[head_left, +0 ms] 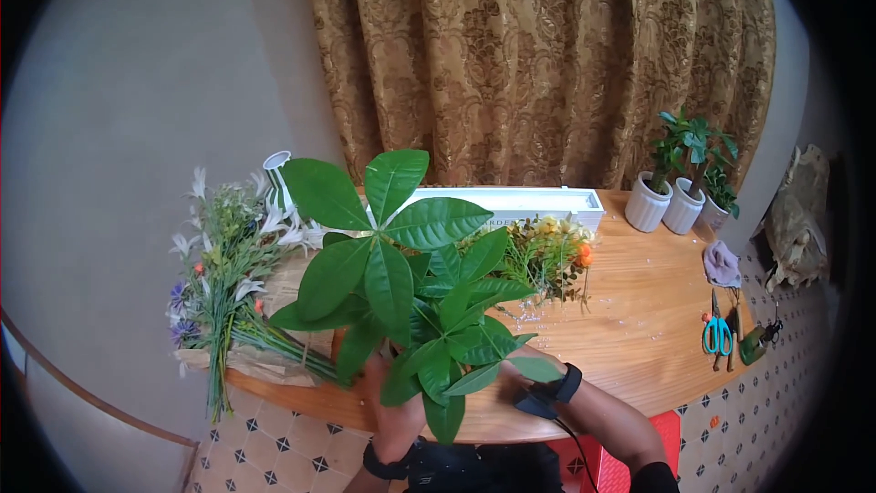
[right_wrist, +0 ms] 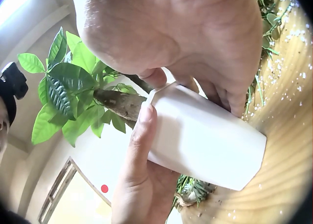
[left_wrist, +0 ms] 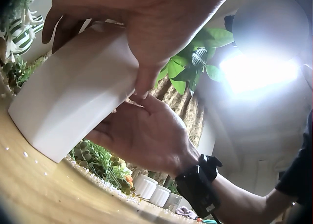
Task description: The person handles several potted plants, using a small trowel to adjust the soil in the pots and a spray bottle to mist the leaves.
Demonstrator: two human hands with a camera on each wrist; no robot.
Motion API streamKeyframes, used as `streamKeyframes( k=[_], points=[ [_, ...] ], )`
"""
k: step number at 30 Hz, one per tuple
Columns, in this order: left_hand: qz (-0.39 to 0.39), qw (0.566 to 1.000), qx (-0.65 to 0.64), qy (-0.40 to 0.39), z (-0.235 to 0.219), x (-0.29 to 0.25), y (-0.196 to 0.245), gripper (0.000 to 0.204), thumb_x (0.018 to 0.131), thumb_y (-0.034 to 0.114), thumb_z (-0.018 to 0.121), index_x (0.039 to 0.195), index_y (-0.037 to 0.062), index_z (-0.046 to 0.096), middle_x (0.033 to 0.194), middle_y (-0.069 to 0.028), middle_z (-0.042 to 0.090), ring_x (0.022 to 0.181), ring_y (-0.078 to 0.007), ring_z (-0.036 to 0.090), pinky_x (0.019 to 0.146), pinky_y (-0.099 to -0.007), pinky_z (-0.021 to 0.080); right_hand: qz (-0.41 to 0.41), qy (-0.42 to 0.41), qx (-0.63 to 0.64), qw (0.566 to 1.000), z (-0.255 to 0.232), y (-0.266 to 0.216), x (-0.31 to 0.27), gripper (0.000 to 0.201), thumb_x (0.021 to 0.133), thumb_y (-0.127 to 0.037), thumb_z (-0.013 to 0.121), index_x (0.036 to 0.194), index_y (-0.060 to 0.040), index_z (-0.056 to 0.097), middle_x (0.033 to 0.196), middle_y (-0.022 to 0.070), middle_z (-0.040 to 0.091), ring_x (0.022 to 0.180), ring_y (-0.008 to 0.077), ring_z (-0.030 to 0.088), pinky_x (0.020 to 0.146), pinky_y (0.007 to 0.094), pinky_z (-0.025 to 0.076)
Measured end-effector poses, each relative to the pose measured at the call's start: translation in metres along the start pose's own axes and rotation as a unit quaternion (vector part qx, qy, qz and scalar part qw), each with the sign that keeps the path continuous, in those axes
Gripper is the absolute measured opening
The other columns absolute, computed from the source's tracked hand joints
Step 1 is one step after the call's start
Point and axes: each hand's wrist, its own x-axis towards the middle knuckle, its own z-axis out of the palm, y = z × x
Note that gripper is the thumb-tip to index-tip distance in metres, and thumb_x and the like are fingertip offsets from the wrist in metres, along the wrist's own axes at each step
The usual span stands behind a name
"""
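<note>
A white faceted plant pot (right_wrist: 205, 136) stands on the wooden table, holding a plant with a thick brown stem (right_wrist: 120, 104) and broad green leaves (head_left: 392, 265). My left hand (left_wrist: 146, 23) grips one side of the pot, its thumb lying near the rim. On the opposite side my right hand (right_wrist: 176, 33) holds the pot, with thumb by the rim and fingers along the wall. From the head view, the leaves hide the pot and most of both hands.
Artificial flowers (head_left: 233, 265) lie on brown paper at left, beside a striped vase (head_left: 276, 178). Behind the plant are a white planter box (head_left: 511, 201) and mixed flowers (head_left: 557, 251). At right are small potted plants (head_left: 650, 205), a cloth (head_left: 721, 263) and scissors (head_left: 718, 333). White granules dot the table.
</note>
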Motion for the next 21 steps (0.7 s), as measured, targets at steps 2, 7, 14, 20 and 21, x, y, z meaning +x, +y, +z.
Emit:
streamKeyframes(
  k=[2, 7, 14, 20, 21],
  points=[
    [-0.021, 1.000, -0.014, -0.013, -0.003, -0.004, -0.043, 0.052, 0.090, 0.016, 0.074, 0.134, -0.0011, 0.052, 0.126, -0.0181, 0.056, 0.115, -0.0331, 0.057, 0.099, -0.0435, 0.044, 0.010, -0.004, -0.019, 1.000, -0.010, 0.012, -0.033, 0.066, 0.108, -0.036, 0.050, 0.158, 0.0022, 0.030, 0.159, 0.0166, 0.042, 0.144, 0.0238, 0.041, 0.120, 0.0363, 0.032],
    [0.083, 0.982, 0.167, -0.013, -0.020, 0.011, 0.025, 0.034, 0.092, 0.017, 0.079, 0.119, 0.0028, 0.065, 0.106, -0.0037, 0.069, 0.092, -0.0153, 0.063, 0.081, -0.0351, 0.054, 0.026, -0.018, -0.053, 0.998, 0.014, -0.031, 0.000, 0.067, 0.108, -0.036, 0.049, 0.159, 0.0021, 0.029, 0.160, 0.0169, 0.040, 0.145, 0.0247, 0.041, 0.120, 0.0367, 0.032],
    [-0.008, 0.991, -0.033, -0.131, -0.062, 0.004, -0.018, 0.033, 0.101, 0.017, 0.066, 0.130, 0.0018, 0.060, 0.117, -0.0093, 0.070, 0.104, -0.0181, 0.065, 0.090, -0.0370, 0.052, 0.035, 0.010, -0.069, 0.997, 0.032, -0.052, 0.003, 0.067, 0.109, -0.033, 0.048, 0.161, 0.0016, 0.024, 0.165, 0.0243, 0.031, 0.152, 0.0310, 0.034, 0.123, 0.0385, 0.028],
    [0.082, 0.985, -0.104, -0.108, -0.073, 0.011, 0.051, 0.029, 0.098, 0.018, 0.071, 0.122, 0.0025, 0.067, 0.105, -0.0053, 0.074, 0.092, -0.0160, 0.067, 0.076, -0.0356, 0.056, -0.035, 0.021, -0.127, 0.991, 0.038, -0.041, 0.007, 0.071, 0.109, -0.035, 0.050, 0.160, 0.0034, 0.022, 0.156, 0.0289, 0.043, 0.143, 0.0337, 0.048, 0.117, 0.0404, 0.037],
    [0.085, 0.986, -0.100, -0.106, -0.077, 0.014, 0.043, 0.029, 0.098, 0.018, 0.071, 0.122, 0.0025, 0.067, 0.105, -0.0053, 0.074, 0.092, -0.0160, 0.067, 0.076, -0.0356, 0.056, -0.014, 0.013, -0.113, 0.993, 0.039, -0.047, 0.007, 0.071, 0.108, -0.036, 0.051, 0.160, 0.0035, 0.022, 0.152, 0.0296, 0.048, 0.140, 0.0340, 0.052, 0.115, 0.0412, 0.040]
  ],
)
